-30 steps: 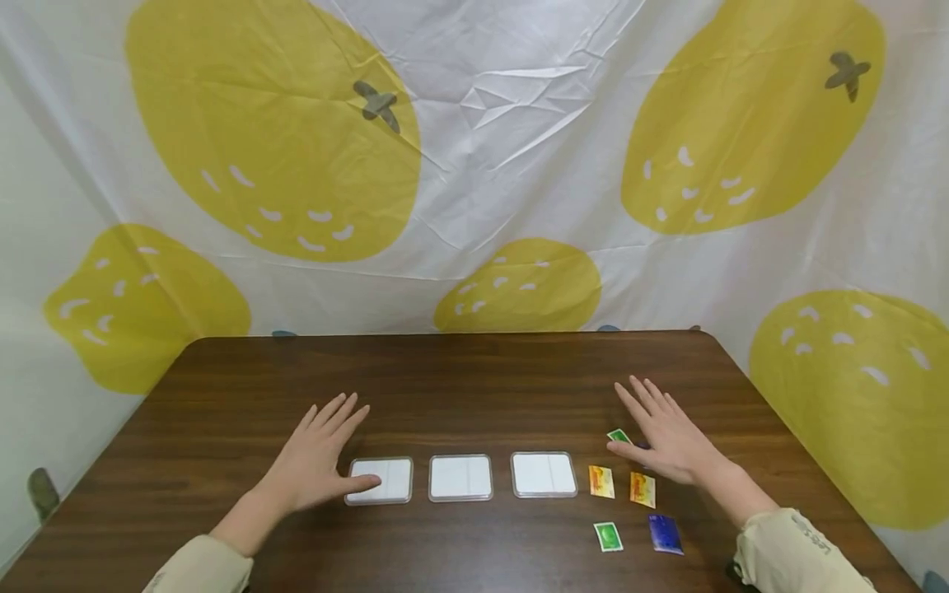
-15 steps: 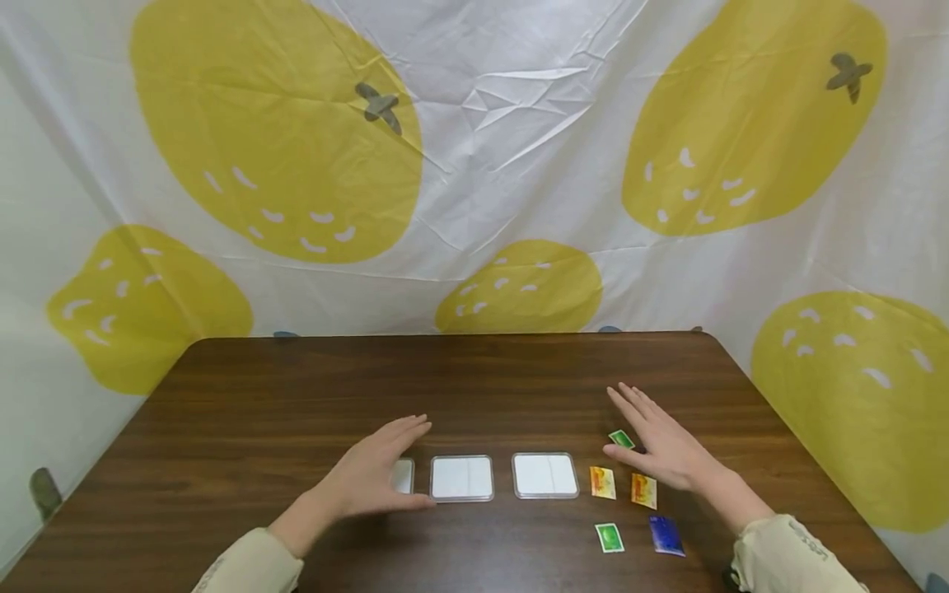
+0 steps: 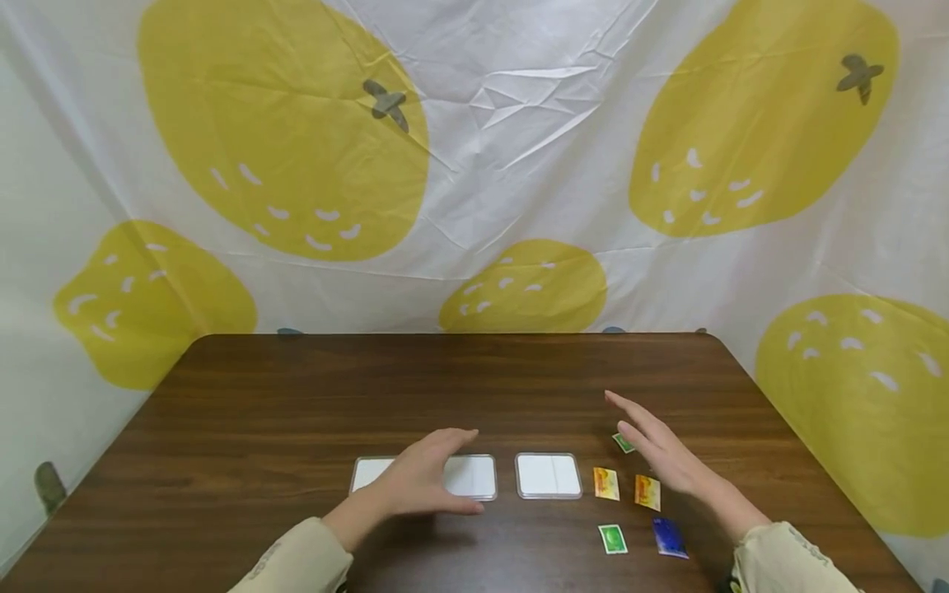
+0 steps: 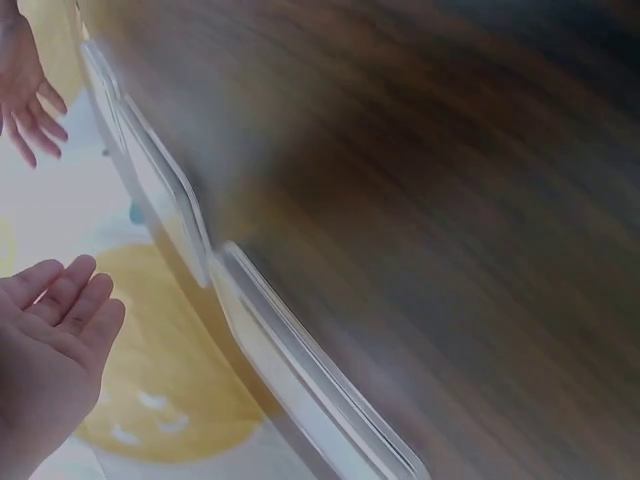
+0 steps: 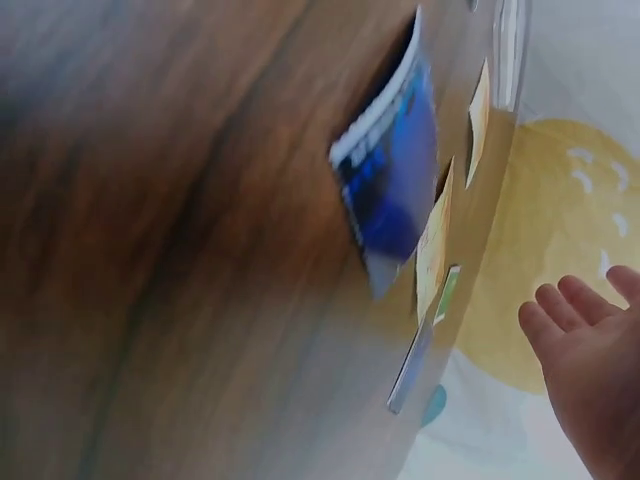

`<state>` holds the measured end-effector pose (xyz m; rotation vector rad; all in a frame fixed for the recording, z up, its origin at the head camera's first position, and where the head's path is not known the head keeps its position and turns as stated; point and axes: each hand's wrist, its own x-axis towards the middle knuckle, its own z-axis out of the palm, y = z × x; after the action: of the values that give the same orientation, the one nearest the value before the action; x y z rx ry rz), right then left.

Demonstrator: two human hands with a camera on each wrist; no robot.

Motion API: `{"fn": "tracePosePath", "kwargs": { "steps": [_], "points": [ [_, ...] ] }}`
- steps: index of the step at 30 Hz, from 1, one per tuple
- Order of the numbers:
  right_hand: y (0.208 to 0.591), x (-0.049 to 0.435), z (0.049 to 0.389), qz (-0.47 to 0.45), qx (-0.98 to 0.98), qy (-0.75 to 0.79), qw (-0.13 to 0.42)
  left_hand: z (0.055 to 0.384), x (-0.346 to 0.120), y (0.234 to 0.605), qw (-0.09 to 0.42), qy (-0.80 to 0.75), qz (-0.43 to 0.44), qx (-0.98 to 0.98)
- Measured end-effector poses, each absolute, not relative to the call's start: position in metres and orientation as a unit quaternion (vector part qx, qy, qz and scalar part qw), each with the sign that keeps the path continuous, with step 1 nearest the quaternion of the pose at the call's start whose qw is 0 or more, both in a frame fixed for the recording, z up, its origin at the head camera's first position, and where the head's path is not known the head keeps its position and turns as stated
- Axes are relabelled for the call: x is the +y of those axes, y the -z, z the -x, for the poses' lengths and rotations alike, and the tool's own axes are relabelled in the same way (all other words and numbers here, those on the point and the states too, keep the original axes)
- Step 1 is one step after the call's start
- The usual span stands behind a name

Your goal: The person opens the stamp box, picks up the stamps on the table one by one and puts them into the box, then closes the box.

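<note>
My left hand [image 3: 423, 478] hovers with fingers and thumb spread, above the left flat clear case [image 3: 369, 471] and the middle case [image 3: 474, 475], partly covering both. A third case [image 3: 549, 475] with a white inside lies to their right. My right hand [image 3: 667, 453], fingers extended and holding nothing, hovers over small stamp-like pieces. Around it lie two orange stamps [image 3: 605, 483], a near green stamp [image 3: 613, 539], a far green stamp [image 3: 624, 443] and a blue stamp [image 3: 670, 538]. In the right wrist view, another bluish piece [image 5: 408, 370] lies farther back; the hand hides it in the head view.
The brown wooden table [image 3: 334, 379] reaches back to a white curtain [image 3: 511, 189] with big yellow fruit prints. The cases stand in a row left of the stamps.
My left hand has moved right, from the left case to between the left and middle cases. My right hand has shifted slightly and turned, its thumb rising nearer the fingers. Cases and stamps stay put.
</note>
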<state>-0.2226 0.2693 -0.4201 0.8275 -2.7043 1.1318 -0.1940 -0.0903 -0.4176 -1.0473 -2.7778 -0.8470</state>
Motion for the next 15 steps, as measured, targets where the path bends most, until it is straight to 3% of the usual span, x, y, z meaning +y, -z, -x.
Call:
{"fn": "tracePosePath", "kwargs": {
  "steps": [15],
  "points": [
    [0.434, 0.242, 0.209, -0.295, -0.849, -0.437, -0.023, 0.211, -0.056, 0.413, 0.013, 0.238, 0.341, -0.909]
  ]
}}
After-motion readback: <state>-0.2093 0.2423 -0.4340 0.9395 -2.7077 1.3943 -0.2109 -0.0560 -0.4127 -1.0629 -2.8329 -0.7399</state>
